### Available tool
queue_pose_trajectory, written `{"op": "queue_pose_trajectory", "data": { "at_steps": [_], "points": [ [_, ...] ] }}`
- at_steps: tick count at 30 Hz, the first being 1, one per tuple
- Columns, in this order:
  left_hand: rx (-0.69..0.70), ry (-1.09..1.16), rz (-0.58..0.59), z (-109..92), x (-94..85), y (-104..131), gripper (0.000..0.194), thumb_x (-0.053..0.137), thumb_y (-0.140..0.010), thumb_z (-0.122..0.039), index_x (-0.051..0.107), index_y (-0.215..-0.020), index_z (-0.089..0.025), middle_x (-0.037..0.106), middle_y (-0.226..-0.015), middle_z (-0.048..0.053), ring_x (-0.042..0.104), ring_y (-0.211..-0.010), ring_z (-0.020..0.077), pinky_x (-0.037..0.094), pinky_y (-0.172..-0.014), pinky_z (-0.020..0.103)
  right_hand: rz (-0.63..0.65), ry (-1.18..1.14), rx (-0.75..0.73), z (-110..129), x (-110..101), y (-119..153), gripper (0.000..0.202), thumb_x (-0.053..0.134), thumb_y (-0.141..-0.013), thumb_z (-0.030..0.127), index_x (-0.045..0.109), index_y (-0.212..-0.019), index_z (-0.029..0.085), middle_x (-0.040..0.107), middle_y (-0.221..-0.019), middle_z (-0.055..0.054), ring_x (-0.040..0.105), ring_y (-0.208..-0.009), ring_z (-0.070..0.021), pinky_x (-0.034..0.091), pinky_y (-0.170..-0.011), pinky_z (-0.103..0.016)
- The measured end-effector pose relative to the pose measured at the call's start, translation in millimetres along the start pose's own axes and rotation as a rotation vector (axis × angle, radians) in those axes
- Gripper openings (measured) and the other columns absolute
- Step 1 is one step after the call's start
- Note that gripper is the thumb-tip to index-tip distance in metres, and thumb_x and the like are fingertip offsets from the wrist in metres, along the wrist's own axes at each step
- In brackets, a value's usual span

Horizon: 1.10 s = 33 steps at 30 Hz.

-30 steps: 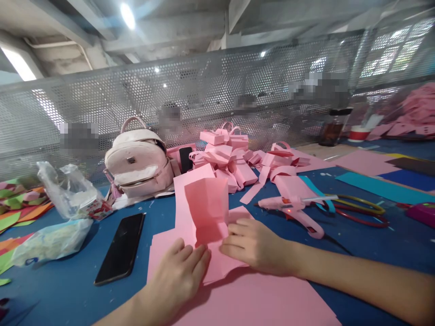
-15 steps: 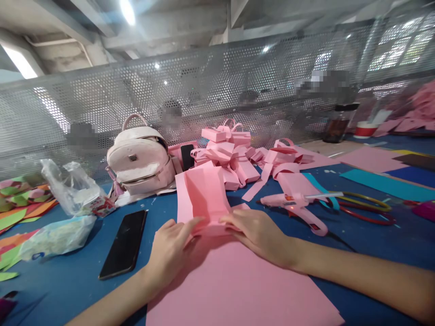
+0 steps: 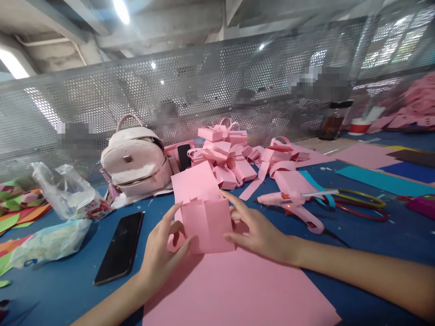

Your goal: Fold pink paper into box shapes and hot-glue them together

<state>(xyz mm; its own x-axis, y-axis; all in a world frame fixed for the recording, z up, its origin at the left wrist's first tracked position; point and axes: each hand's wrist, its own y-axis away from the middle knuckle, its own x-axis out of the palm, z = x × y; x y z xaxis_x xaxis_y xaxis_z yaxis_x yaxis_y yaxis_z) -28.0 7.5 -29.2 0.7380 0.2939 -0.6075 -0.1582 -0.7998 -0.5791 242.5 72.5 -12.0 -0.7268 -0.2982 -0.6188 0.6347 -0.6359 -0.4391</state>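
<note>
A folded pink paper piece stands upright in front of me, with a crease down its middle. My left hand grips its left edge, thumb on the near face and fingers behind. At the right edge my right hand holds it the same way, index finger reaching to the top corner. Below lies a large pink sheet, and another pink sheet shows behind the folded piece. To the right of my right hand rests a pink glue gun.
A black phone lies left, near plastic bags. Behind stand a pale backpack and a pile of pink paper boxes. Yellow and red rings, a teal strip and a dark jar are at right.
The pink paper between my hands now shows a flat, squarish front panel instead of an open fold. My fingers have spread to its side edges. The view has shifted slightly.
</note>
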Motion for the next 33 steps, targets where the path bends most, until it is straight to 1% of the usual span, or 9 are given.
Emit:
{"op": "queue_pose_trajectory", "data": {
  "at_steps": [5, 11, 15, 19, 21, 23, 28, 31, 33],
  "points": [
    [0.092, -0.041, -0.009, 2.2, -1.2, 0.3, 0.075, 0.060, -0.097, -0.024, 0.018, -0.159, -0.028, 0.061, -0.066, -0.008, 0.054, -0.056, 0.0131, 0.048, -0.063, 0.026, -0.058, 0.249, -0.151, -8.6, -5.8, 0.0, 0.082, 0.058, -0.098, 0.057, 0.018, -0.162, 0.024, 0.076, -0.103, -0.010, 0.072, -0.092, -0.0295, 0.054, -0.078, -0.039],
    [0.195, -0.096, -0.069, 2.0, -0.6, -2.7, 0.083, 0.059, -0.095, -0.017, 0.012, -0.163, -0.027, 0.060, -0.065, -0.008, 0.052, -0.055, 0.0131, 0.047, -0.060, 0.025, -0.190, 0.185, -0.249, -13.0, -1.0, 2.6, 0.066, 0.062, -0.098, 0.054, 0.033, -0.150, 0.024, 0.073, -0.086, -0.003, 0.073, -0.082, -0.0231, 0.056, -0.076, -0.034],
    [0.275, -0.137, -0.102, 0.5, -1.8, -5.3, 0.076, 0.057, -0.095, -0.011, 0.024, -0.161, -0.032, 0.062, -0.069, -0.007, 0.053, -0.055, 0.0120, 0.047, -0.063, 0.025, -0.255, 0.087, -0.312, -13.8, 0.9, 2.9, 0.050, 0.065, -0.099, 0.042, 0.040, -0.139, 0.025, 0.069, -0.084, 0.000, 0.071, -0.070, -0.0157, 0.057, -0.071, -0.028],
    [0.337, -0.205, -0.099, -1.3, -2.9, -5.1, 0.068, 0.057, -0.097, -0.011, 0.034, -0.157, -0.032, 0.062, -0.067, -0.006, 0.051, -0.056, 0.0128, 0.044, -0.063, 0.026, -0.297, 0.183, -0.388, -12.0, -1.8, 1.1, 0.033, 0.063, -0.101, 0.038, 0.050, -0.128, 0.024, 0.070, -0.080, 0.001, 0.069, -0.070, -0.0155, 0.054, -0.072, -0.028],
    [0.347, -0.200, -0.069, -2.3, -3.0, -4.0, 0.063, 0.054, -0.098, -0.012, 0.039, -0.156, -0.030, 0.061, -0.064, -0.006, 0.050, -0.055, 0.0132, 0.042, -0.060, 0.024, -0.272, 0.265, -0.449, -10.5, -3.9, -0.3, 0.013, 0.056, -0.104, 0.032, 0.059, -0.114, 0.024, 0.070, -0.079, 0.000, 0.066, -0.070, -0.0157, 0.050, -0.069, -0.028],
    [0.298, -0.174, -0.035, -3.1, -2.9, -2.9, 0.058, 0.054, -0.097, -0.012, 0.046, -0.152, -0.030, 0.063, -0.064, -0.005, 0.050, -0.056, 0.0140, 0.042, -0.058, 0.024, -0.192, 0.323, -0.489, -8.6, -5.5, -1.5, 0.021, 0.046, -0.108, 0.028, 0.066, -0.105, 0.022, 0.069, -0.075, -0.002, 0.063, -0.068, -0.0159, 0.046, -0.067, -0.029],
    [0.177, -0.153, 0.052, -1.8, -2.1, -2.8, 0.037, 0.062, -0.098, -0.025, 0.067, -0.133, -0.029, 0.067, -0.065, -0.004, 0.051, -0.057, 0.0143, 0.040, -0.060, 0.026, -0.047, 0.362, -0.390, -4.4, -3.7, -2.0, 0.037, 0.044, -0.109, 0.037, 0.076, -0.110, 0.017, 0.071, -0.076, -0.007, 0.063, -0.073, -0.0192, 0.046, -0.070, -0.032],
    [0.151, -0.114, 0.069, -0.9, -1.0, -3.7, 0.023, 0.066, -0.098, -0.033, 0.076, -0.118, -0.029, 0.074, -0.069, -0.003, 0.053, -0.054, 0.0120, 0.038, -0.063, 0.028, 0.001, 0.274, -0.265, -4.5, -1.0, -1.3, 0.037, 0.049, -0.106, 0.043, 0.075, -0.118, 0.019, 0.074, -0.085, -0.008, 0.063, -0.081, -0.0210, 0.047, -0.075, -0.033],
    [0.089, -0.082, 0.047, -1.9, -0.4, -3.8, 0.022, 0.068, -0.097, -0.038, 0.078, -0.114, -0.028, 0.078, -0.075, -0.001, 0.055, -0.056, 0.0127, 0.039, -0.063, 0.029, 0.008, 0.194, -0.189, -4.6, 0.1, -1.1, 0.033, 0.056, -0.103, 0.041, 0.073, -0.123, 0.021, 0.076, -0.091, -0.008, 0.064, -0.085, -0.0211, 0.048, -0.081, -0.034]
  ]
}}
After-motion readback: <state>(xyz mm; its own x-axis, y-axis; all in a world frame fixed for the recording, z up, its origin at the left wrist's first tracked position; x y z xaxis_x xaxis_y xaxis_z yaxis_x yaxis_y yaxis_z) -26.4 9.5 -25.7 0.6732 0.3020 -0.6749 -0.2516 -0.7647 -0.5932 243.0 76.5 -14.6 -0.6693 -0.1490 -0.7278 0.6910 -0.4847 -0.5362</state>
